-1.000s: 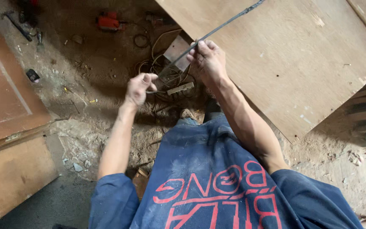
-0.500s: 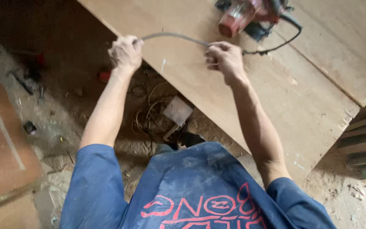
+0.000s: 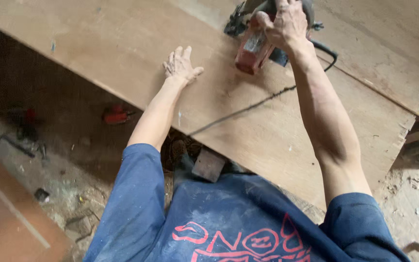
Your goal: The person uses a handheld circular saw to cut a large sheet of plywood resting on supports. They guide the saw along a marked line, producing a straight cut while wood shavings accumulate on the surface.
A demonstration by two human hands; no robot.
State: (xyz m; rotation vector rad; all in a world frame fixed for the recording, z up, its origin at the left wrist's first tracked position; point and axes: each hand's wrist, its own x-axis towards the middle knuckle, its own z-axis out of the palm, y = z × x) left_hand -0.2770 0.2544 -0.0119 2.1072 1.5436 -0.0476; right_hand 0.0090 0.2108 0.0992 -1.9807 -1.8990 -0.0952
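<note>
While the left hand (image 3: pixel 180 65) lies flat and open on the plywood sheet (image 3: pixel 248 116), the right hand (image 3: pixel 287 22), clamped on the red power saw (image 3: pixel 258 41) just beyond it, should probably keep its cord (image 3: pixel 248 109) clear.

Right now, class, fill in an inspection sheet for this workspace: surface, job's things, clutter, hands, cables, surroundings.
Surface: large plywood sheet, bare, dusty, lying at a slant.
Job's things: red power saw on the sheet.
Clutter: small wood block at the sheet's near edge; red tool and scraps on the floor.
Hands: left hand flat on the sheet; right hand gripping the saw.
Cables: black cord trailing across the sheet.
Surroundings: dusty floor; brown board at left.
</note>
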